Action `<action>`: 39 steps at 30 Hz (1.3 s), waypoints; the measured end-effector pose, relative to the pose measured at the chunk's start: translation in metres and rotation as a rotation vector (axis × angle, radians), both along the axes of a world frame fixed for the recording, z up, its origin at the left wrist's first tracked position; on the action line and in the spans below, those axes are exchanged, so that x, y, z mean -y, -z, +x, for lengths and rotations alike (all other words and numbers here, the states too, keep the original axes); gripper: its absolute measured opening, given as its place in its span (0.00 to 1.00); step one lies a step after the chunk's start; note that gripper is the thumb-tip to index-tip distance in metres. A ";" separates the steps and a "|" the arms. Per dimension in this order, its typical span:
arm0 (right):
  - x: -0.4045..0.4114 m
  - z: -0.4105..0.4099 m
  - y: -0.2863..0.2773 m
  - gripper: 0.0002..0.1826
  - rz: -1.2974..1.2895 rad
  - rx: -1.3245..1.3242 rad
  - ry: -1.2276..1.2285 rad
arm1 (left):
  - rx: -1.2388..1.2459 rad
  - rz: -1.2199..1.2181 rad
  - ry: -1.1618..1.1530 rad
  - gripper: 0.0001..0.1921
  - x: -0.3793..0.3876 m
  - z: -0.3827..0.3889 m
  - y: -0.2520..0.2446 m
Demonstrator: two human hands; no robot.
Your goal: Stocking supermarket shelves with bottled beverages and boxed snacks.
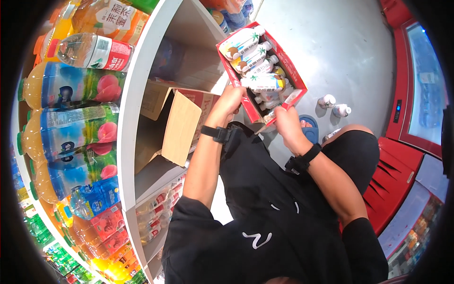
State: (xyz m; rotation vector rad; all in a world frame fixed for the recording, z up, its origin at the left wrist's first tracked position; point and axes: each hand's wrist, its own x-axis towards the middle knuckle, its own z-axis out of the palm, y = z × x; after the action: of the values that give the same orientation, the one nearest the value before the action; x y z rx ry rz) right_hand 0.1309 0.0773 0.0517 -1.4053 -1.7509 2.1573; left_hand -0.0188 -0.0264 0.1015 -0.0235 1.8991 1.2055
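A red open-topped carton (291,69) is held in front of me, tilted, with one hand on each side of its near end. Inside lie several white coconut-drink bottles (263,82), stacked on their sides, some half hidden under others. My left hand (230,101) grips the carton's left wall near the near corner. At the right near corner, my right hand (289,122) holds the edge, thumb on top; the fingers beneath are hidden.
Left of me, a white shelf unit (129,142) holds an open cardboard box (182,129) and bottled drinks (79,85). White bottles (326,101) stand on the grey floor (319,42) near my slippered foot (309,129). A red glass-door fridge (393,117) stands at right.
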 end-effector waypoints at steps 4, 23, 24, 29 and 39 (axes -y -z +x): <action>-0.007 -0.013 -0.012 0.11 0.105 -0.024 -0.078 | 0.105 0.077 -0.033 0.06 0.016 -0.011 -0.009; -0.016 -0.015 -0.105 0.31 0.158 -0.272 -0.265 | 0.151 0.177 -0.356 0.06 0.068 0.004 -0.093; -0.018 -0.020 -0.117 0.25 0.097 -0.319 -0.293 | 0.144 0.177 -0.390 0.06 0.076 0.005 -0.101; -0.040 -0.023 -0.167 0.18 -0.153 -0.392 -0.330 | 0.159 0.302 -0.430 0.09 0.070 0.006 -0.122; -0.058 -0.060 -0.158 0.25 -0.085 -0.406 -0.436 | -0.064 0.212 -0.516 0.08 0.064 0.016 -0.128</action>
State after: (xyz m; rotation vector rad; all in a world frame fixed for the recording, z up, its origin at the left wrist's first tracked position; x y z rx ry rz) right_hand 0.0712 0.1353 0.2101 -0.5561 -1.9443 2.5128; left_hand -0.0030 -0.0901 0.2296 -0.3851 1.8684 1.7649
